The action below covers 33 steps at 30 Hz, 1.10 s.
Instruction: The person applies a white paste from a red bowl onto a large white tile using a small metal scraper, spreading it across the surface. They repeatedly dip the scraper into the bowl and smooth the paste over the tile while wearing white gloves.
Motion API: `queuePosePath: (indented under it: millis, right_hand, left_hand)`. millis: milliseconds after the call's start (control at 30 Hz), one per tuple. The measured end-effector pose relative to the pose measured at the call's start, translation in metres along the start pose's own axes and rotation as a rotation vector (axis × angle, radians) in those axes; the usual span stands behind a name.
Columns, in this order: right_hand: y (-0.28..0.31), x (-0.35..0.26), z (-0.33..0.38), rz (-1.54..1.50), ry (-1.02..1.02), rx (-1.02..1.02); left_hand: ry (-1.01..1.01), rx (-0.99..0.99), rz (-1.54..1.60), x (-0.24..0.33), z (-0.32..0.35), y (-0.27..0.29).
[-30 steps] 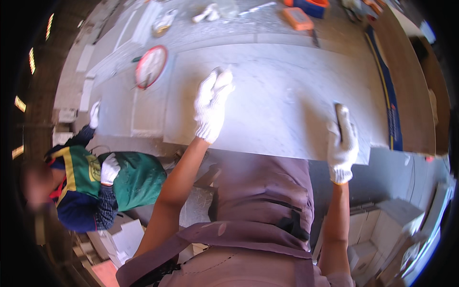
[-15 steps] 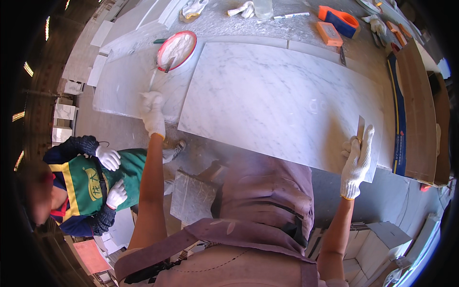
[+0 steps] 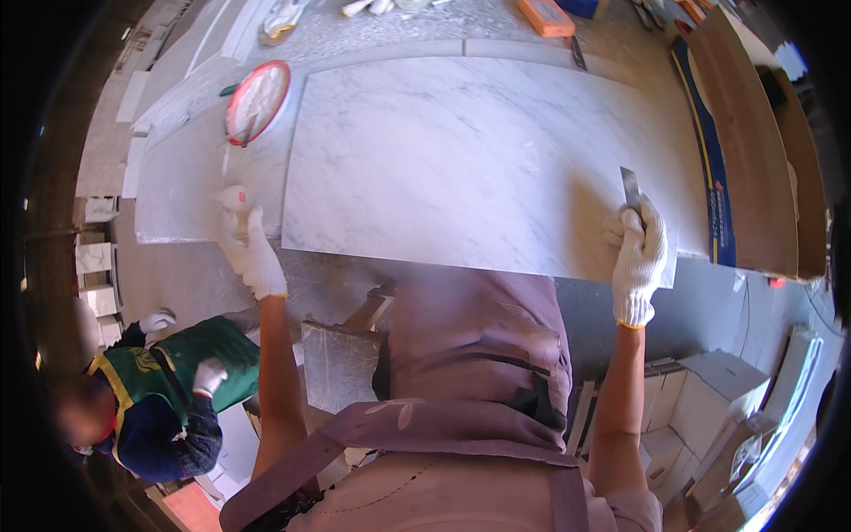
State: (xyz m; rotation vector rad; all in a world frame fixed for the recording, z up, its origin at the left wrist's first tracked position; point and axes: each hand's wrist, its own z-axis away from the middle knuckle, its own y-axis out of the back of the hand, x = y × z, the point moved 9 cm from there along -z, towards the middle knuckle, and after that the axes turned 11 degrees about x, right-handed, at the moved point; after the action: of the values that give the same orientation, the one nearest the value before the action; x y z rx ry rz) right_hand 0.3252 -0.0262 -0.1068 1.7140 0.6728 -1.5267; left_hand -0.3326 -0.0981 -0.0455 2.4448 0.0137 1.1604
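Observation:
In my gloved left hand [image 3: 253, 253], a small white rounded thing with a red mark [image 3: 234, 197] is gripped between the fingers, above the pale slab at left. My gloved right hand [image 3: 640, 262] is closed around a putty knife [image 3: 630, 184], its flat metal blade pointing away from me. That hand is at the near right corner of a white, grey-veined marble slab [image 3: 443, 160], over which its shadow falls. Beyond my left hand, a red-rimmed bowl [image 3: 285, 99] of white paste sits on the pale slab [image 3: 173, 191], with a tool leaning in it.
At right stands an open cardboard box [image 3: 740, 151] with a blue strip. An orange block [image 3: 545, 18] and a dark-handled tool [image 3: 578, 53] lie behind the slab. A co-worker in a green apron [image 3: 213, 350] is at lower left. White boxes [image 3: 683, 408] stand low at right.
My left hand has turned, bringing the white rounded thing into sight. My right hand still holds the putty knife, now tilted differently. The view has shifted, and the co-worker's hands have moved apart.

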Motion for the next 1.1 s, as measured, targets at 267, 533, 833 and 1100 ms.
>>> queuePosePath:
  millis: [267,533,833,1100]
  right_hand:
    - [0.016,-0.022,0.006,-0.103,0.103,0.132]
    - [0.017,-0.025,0.01,-0.182,0.108,0.185]
    - [0.004,-0.025,0.012,-0.154,0.057,0.131]
    - [0.005,-0.022,0.01,-0.157,0.116,0.138]
  left_hand:
    - [-0.39,-0.687,0.242,0.157,0.13,-0.093]
    - [-0.783,-0.89,0.065,0.232,0.198,-0.148]
    - [-1.0,-0.907,0.093,0.247,0.221,-0.172]
    - [-0.724,-0.896,0.112,0.249,0.177,-0.192]
